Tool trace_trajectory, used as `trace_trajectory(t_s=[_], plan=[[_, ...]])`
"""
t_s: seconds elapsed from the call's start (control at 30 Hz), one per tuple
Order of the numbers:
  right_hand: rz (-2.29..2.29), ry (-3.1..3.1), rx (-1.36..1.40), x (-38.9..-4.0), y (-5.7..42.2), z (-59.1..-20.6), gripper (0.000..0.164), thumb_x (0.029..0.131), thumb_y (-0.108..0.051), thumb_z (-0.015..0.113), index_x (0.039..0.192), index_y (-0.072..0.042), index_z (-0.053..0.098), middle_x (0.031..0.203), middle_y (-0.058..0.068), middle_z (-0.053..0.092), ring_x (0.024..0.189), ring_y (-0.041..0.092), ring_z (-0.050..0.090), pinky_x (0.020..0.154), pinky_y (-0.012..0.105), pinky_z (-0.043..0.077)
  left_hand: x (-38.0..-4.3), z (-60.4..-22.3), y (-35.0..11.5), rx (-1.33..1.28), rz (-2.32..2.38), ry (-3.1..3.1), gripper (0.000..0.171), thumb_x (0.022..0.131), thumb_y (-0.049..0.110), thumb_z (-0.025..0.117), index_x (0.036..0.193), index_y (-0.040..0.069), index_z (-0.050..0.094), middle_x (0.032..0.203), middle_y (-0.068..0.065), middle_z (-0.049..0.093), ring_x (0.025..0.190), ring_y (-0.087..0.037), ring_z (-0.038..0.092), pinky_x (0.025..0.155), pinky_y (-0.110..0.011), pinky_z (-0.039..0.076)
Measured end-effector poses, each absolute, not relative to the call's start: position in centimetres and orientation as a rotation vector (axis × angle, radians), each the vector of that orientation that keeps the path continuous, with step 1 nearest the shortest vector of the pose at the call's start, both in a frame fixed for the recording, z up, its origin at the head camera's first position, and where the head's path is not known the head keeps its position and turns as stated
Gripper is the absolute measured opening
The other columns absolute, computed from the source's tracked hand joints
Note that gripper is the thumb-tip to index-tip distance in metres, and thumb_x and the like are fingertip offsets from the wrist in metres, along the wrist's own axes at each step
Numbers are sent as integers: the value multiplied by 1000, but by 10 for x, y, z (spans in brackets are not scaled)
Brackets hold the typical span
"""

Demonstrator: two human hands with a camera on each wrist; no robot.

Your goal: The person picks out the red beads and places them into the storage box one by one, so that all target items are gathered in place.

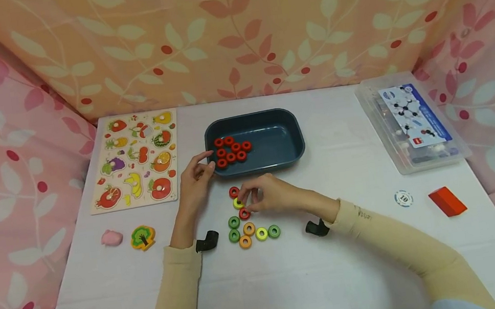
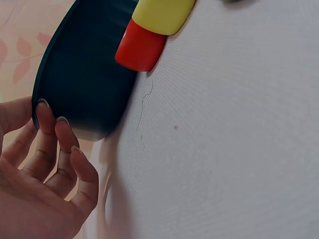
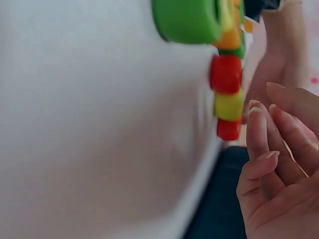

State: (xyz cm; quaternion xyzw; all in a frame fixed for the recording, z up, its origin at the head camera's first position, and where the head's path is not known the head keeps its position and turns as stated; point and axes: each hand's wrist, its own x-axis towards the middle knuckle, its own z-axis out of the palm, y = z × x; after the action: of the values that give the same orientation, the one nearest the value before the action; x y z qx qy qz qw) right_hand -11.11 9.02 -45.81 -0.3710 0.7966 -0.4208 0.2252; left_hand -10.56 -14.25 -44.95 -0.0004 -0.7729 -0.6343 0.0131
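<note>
My left hand (image 1: 195,181) holds the left end of a dark blue tray (image 1: 272,164); in the left wrist view its fingertips (image 2: 44,107) lie at the tray's rim. Several red rings (image 1: 231,157) lie inside the tray's left part. My right hand (image 1: 275,192) hovers over a short column of rings in front of the tray, fingers loosely bent, with nothing seen between them. That column has a red ring (image 1: 233,192), a yellow ring (image 1: 237,204) partly hidden by the fingers, and another red ring (image 1: 244,214). Nearer lie green rings (image 1: 234,222), orange rings (image 1: 245,242) and another yellow ring (image 1: 262,234).
A fruit puzzle board (image 1: 137,163) lies at the back left, with a pink pig-like figure (image 1: 111,237) and a tree piece (image 1: 143,238) nearer. At right are a clear plastic case (image 1: 415,123), a round white token (image 1: 404,198) and a red block (image 1: 448,201).
</note>
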Motion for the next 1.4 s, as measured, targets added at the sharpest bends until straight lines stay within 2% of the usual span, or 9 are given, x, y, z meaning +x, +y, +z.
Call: trace_trajectory(t_s=[0.2,0.37,0.57,0.73,0.93,1.07,1.23,1.4], plan=[[-1081,2181,-1029,-103,88,-469,27,85,-12,80,110,-17,75,91,-5,71,72,8,60,66,25,49,-105,-449,-142,0,-1977,-2414,38,101,16,60,137,2,58,95,-37,62,92,-51,56,78,-24,47],[-1010,2206,-1067,-101,88,-475,29,84,-12,80,112,-19,75,96,-8,71,76,9,60,68,24,48,-106,-450,-142,9,-1975,-2420,38,101,16,60,137,3,58,95,-37,61,92,-51,55,77,-24,46],[-1095,2225,-1077,-108,91,-465,31,81,-12,83,111,-16,75,96,-8,71,74,8,60,66,23,49,-106,-450,-143,12,-1970,-2424,37,101,16,60,136,4,59,94,-37,61,91,-51,55,77,-22,46],[-1265,2271,-1076,-127,98,-442,31,80,-11,84,110,-12,75,98,-5,72,71,11,60,63,25,48,-105,-449,-142,14,-1965,-2425,38,101,16,60,136,3,58,95,-38,60,91,-51,54,76,-21,45],[-1304,2461,-1042,-162,111,-427,30,81,-15,85,109,-12,75,89,1,69,71,13,58,61,28,45,-105,-449,-142,24,-1968,-2429,38,101,17,60,137,3,58,95,-38,61,92,-51,55,76,-21,45],[-1258,2541,-933,-184,119,-433,29,83,-14,83,110,-11,75,87,4,69,75,16,59,61,28,43,-105,-449,-142,27,-1964,-2433,38,101,17,60,136,3,58,94,-37,61,92,-51,55,77,-22,45],[-1205,2587,-773,-203,123,-448,27,82,-10,83,108,-10,75,90,5,70,78,16,62,65,27,46,-105,-450,-141,30,-1962,-2435,37,101,17,60,136,4,59,94,-36,61,91,-50,55,76,-22,45],[-1147,2570,-763,-211,117,-456,25,82,-8,82,106,-6,74,92,8,70,76,17,63,71,29,51,-106,-450,-141,39,-1956,-2435,37,101,18,60,136,5,59,94,-36,62,91,-49,55,75,-21,45]])
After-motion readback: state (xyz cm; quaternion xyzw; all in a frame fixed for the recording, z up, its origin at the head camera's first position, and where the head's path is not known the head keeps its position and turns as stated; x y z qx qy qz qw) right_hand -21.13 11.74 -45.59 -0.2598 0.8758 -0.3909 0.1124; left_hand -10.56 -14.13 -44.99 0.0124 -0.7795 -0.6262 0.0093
